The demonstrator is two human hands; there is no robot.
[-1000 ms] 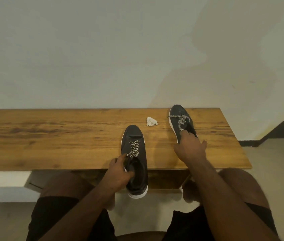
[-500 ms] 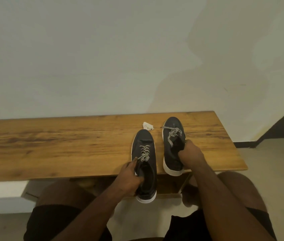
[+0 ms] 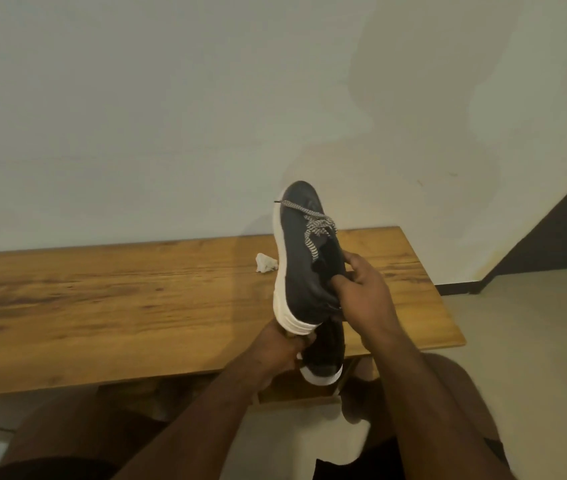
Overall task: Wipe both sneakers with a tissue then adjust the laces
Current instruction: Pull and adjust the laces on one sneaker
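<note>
Now two sneakers, upper sneaker (image 3: pixel 301 271) and lower sneaker (image 3: pixel 323 358), one tissue (image 3: pixel 266 263).

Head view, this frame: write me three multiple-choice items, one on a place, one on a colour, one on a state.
1. Where does the tissue lie?
A. on the wooden bench
B. on the floor
C. inside a sneaker

2. What colour is the raised sneaker's sole?
A. red
B. white
C. black

3. What is the right hand doing?
A. resting flat on the bench
B. holding the tissue
C. gripping the raised sneaker

Answers: 1 A, the wad sits on the bench top left of the sneaker; 2 B, its edge shows white; 3 C, fingers curl round its opening.
</note>
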